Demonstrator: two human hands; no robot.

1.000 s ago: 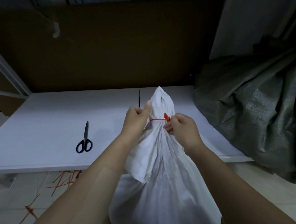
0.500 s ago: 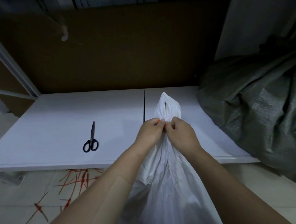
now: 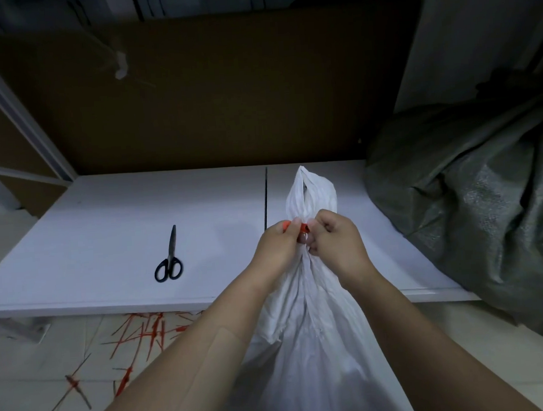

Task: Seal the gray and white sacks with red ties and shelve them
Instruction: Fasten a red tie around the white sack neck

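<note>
A white sack (image 3: pixel 317 345) stands on the floor in front of me, its gathered neck rising above my fists. A red tie (image 3: pixel 300 227) circles that neck. My left hand (image 3: pixel 280 247) pinches the tie's left part, and my right hand (image 3: pixel 337 241) grips the neck and tie from the right. Both hands touch each other at the neck. A gray sack (image 3: pixel 486 211) slumps on the right end of the white shelf (image 3: pixel 106 234).
Black scissors (image 3: pixel 169 259) lie on the shelf, left of my hands. Several red ties (image 3: pixel 144 333) are scattered on the tiled floor at lower left. A brown board backs the shelf, with a metal frame post at far left.
My hands came together at the sack's neck, closing over the red tie, and the neck dropped lower and narrower. The view shifted slightly.
</note>
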